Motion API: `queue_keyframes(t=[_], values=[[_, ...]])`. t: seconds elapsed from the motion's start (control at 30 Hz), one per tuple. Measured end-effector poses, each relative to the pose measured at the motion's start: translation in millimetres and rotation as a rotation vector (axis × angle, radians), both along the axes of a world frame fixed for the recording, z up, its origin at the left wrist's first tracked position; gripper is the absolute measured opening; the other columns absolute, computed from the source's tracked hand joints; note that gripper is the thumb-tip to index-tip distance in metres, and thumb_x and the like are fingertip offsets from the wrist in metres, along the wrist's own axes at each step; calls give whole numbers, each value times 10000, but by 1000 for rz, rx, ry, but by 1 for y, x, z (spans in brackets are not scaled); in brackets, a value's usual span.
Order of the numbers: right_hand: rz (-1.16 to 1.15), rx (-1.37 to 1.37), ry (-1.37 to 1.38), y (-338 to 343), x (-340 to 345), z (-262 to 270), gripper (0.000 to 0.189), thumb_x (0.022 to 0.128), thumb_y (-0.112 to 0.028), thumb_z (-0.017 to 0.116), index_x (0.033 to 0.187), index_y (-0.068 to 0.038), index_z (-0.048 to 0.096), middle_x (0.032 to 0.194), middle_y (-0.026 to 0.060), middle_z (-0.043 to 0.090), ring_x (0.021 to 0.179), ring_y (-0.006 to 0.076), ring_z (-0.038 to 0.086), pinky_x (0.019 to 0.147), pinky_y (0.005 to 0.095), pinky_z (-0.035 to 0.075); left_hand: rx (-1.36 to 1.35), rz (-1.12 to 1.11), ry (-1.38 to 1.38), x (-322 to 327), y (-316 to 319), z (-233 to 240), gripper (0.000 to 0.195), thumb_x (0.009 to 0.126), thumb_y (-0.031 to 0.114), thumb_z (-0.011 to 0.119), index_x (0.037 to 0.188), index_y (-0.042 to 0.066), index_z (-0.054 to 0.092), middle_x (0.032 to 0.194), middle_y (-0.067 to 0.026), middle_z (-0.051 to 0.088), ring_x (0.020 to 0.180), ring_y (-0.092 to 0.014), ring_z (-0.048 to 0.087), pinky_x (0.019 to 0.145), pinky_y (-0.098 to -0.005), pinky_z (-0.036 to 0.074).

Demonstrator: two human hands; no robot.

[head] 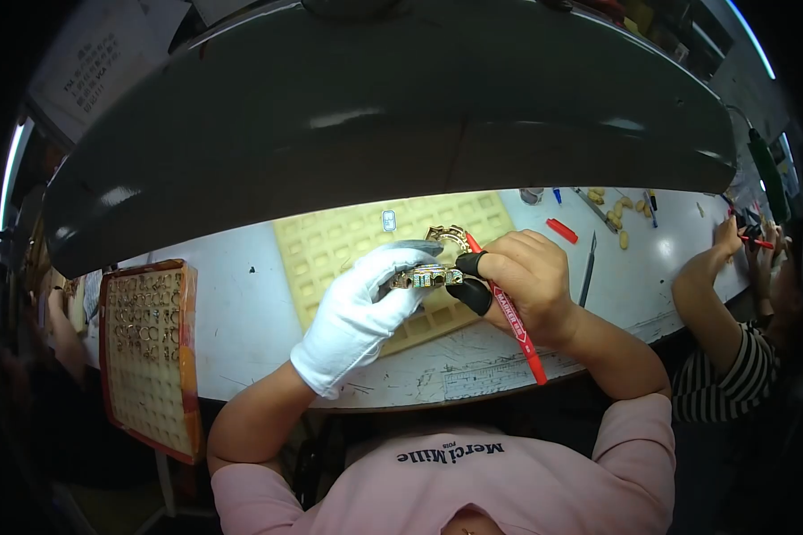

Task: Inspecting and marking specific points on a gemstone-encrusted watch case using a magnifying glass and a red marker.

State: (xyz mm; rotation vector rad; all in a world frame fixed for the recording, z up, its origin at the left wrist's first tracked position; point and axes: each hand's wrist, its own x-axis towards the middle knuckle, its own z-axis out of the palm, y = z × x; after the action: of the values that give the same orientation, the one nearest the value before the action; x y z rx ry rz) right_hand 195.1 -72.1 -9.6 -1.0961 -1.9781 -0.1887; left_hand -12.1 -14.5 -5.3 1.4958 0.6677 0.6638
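In a white glove, my left hand [354,314] grips a gold-coloured bracelet [435,276] set with small stones. A curved gold part of it reaches up behind the fingers. My right hand [532,281] wears black finger cots on thumb and forefinger, whose tips touch the bracelet's right side. A red marker [518,328] is held in that same hand, slanting down to the right. Beneath both hands lies a pale yellow foam tray [321,254] with square pockets. On its far part rests a small blue-edged tag [389,221].
A dark lamp hood [401,120] overhangs the bench. Left stands a tray of rings [147,401]. Rightward lie a red cap [562,230], a craft knife [587,267], tweezers [595,210] and peanut-like pieces [614,221]. A ruler [495,381] lies at the front edge; a co-worker's arm [706,281] is right.
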Motion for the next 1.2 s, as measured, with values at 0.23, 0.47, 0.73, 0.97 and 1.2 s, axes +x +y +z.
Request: queue_keyframes(t=[0.23, 0.47, 0.73, 0.97, 1.2], values=[[8, 2, -15, -1, 1, 0, 252, 559, -54, 686, 784, -53, 574, 693, 70, 552, 574, 238, 532, 527, 344, 394, -130, -22, -136, -1, -1, -3, 266, 894, 25, 582, 1159, 1, 595, 1174, -70, 594, 998, -123, 558, 860, -239, 460], [3, 24, -13, 0, 0, -3, 278, 531, -48, 673, 790, -53, 575, 697, 68, 554, 580, 234, 537, 526, 342, 396, -7, -3, -78, 0, 0, -4, 234, 881, -9, 548, 1103, -3, 621, 1178, -89, 588, 1045, -157, 553, 911, -263, 441], [-25, 28, -30, 2, 2, 0, 261, 549, -45, 672, 793, -51, 579, 698, 73, 554, 588, 240, 546, 532, 347, 403, 42, -35, -68, 3, -3, 4, 272, 829, -3, 655, 1098, -25, 620, 1192, -94, 574, 1064, -155, 557, 908, -261, 449], [-22, -116, 41, 3, 5, 0, 269, 618, -19, 684, 870, -50, 595, 750, 76, 574, 662, 254, 576, 596, 358, 445, 33, -141, 21, 3, -4, 2, 363, 803, 82, 724, 1140, 4, 614, 1228, -89, 554, 1079, -161, 545, 929, -286, 442], [-3, -152, 73, 4, 3, -4, 274, 596, 18, 664, 854, -59, 614, 773, 80, 585, 687, 256, 591, 599, 356, 465, -230, -148, 69, 3, -12, 15, 357, 780, -37, 710, 1127, -12, 630, 1306, -52, 491, 1090, -134, 527, 904, -271, 454]])
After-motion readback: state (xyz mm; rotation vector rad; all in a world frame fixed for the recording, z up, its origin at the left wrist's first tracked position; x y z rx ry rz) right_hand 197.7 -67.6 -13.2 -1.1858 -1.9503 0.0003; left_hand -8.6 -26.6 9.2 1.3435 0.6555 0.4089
